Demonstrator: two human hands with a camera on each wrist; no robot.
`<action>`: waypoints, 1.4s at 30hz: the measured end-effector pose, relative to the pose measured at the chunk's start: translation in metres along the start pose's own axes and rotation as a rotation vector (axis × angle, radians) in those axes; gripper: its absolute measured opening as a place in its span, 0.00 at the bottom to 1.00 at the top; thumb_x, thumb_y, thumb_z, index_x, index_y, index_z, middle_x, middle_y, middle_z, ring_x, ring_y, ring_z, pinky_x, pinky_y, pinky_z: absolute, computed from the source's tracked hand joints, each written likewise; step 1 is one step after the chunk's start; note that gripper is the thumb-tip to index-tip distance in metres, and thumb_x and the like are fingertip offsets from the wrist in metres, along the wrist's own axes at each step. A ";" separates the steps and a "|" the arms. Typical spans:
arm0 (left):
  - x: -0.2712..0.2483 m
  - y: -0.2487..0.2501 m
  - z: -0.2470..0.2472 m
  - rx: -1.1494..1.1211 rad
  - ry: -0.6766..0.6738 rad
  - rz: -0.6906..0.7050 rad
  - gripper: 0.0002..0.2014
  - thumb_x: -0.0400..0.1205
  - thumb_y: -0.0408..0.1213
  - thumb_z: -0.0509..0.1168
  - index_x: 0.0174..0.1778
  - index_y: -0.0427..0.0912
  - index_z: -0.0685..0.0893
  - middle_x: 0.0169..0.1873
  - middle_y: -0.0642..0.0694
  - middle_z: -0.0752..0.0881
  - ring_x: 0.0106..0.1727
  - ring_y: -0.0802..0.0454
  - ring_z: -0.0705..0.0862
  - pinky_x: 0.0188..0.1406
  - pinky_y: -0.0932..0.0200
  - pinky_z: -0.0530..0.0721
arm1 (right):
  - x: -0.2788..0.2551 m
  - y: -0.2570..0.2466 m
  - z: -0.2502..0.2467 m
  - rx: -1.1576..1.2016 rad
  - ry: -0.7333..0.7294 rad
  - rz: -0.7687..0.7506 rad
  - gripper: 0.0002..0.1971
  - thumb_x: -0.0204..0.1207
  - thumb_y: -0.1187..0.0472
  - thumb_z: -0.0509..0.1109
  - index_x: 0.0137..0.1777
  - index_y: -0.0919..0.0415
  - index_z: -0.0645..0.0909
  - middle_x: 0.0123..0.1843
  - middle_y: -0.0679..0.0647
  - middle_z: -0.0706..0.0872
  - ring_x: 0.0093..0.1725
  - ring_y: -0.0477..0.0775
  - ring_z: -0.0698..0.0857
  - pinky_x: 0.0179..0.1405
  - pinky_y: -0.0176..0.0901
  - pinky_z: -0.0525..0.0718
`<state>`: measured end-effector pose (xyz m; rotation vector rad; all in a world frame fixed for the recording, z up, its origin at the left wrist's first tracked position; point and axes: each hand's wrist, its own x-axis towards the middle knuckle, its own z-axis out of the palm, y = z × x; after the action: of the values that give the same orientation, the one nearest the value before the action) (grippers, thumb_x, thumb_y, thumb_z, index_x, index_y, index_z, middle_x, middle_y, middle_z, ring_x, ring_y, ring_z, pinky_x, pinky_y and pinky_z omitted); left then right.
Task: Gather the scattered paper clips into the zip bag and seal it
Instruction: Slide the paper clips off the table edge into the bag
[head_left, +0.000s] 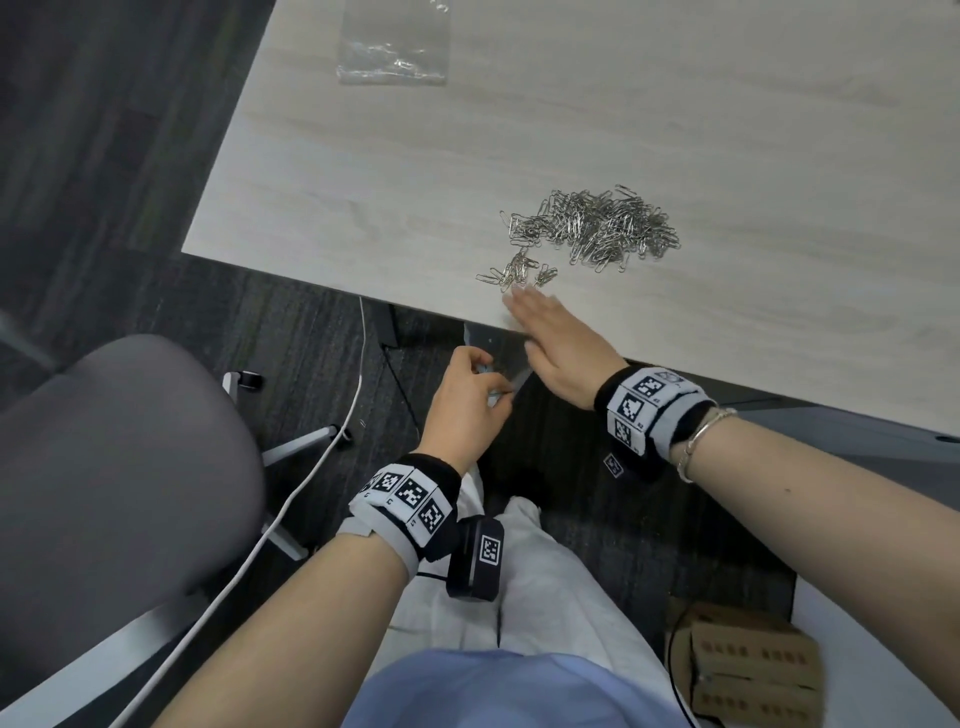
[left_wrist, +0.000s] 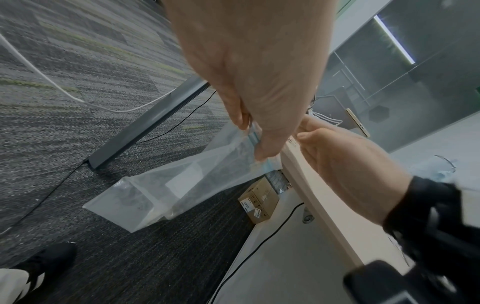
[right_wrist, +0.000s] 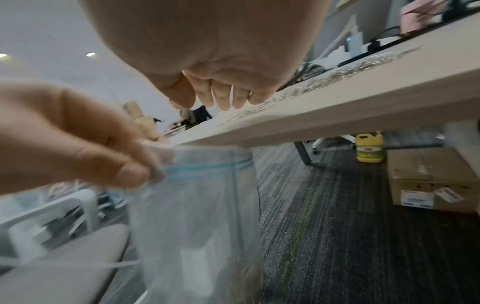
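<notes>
The left hand (head_left: 465, 400) pinched the zip bag (left_wrist: 166, 191) open below the table (head_left: 675, 104) edge. The flat, empty right hand (head_left: 561, 348) lay beside it. Most paper clips (head_left: 597, 226) remained on the table; sealing was pending.

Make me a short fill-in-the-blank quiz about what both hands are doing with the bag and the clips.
1. The left hand pinches the zip bag below the table's ____.
2. The right hand lies flat, fingers ____, beside the paper clips.
3. The bag's zip strip is coloured ____.

Missing words: edge; straight; blue
</notes>
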<state>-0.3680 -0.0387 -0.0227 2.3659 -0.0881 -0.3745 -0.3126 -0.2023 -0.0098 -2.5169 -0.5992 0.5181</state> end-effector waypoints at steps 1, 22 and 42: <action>0.001 -0.001 0.000 0.004 -0.005 -0.004 0.07 0.77 0.37 0.70 0.47 0.39 0.90 0.61 0.42 0.74 0.62 0.48 0.77 0.58 0.52 0.80 | 0.006 0.003 -0.004 0.009 0.039 0.045 0.27 0.84 0.63 0.50 0.82 0.61 0.49 0.85 0.57 0.50 0.84 0.52 0.46 0.80 0.39 0.39; 0.010 -0.009 -0.007 0.004 -0.050 -0.044 0.07 0.77 0.38 0.70 0.47 0.41 0.89 0.60 0.45 0.73 0.60 0.49 0.77 0.52 0.56 0.80 | 0.014 -0.009 0.017 0.103 -0.088 -0.124 0.23 0.81 0.69 0.53 0.77 0.62 0.67 0.82 0.55 0.62 0.82 0.48 0.56 0.76 0.25 0.38; 0.011 -0.004 -0.002 -0.015 -0.057 -0.009 0.06 0.77 0.37 0.70 0.45 0.41 0.89 0.60 0.44 0.73 0.61 0.48 0.77 0.58 0.52 0.81 | 0.059 0.020 -0.019 -0.107 0.060 0.146 0.28 0.82 0.63 0.51 0.82 0.63 0.50 0.85 0.60 0.48 0.84 0.57 0.45 0.82 0.49 0.42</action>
<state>-0.3570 -0.0362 -0.0269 2.3417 -0.1016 -0.4460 -0.2482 -0.1951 -0.0191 -2.6820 -0.4331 0.4716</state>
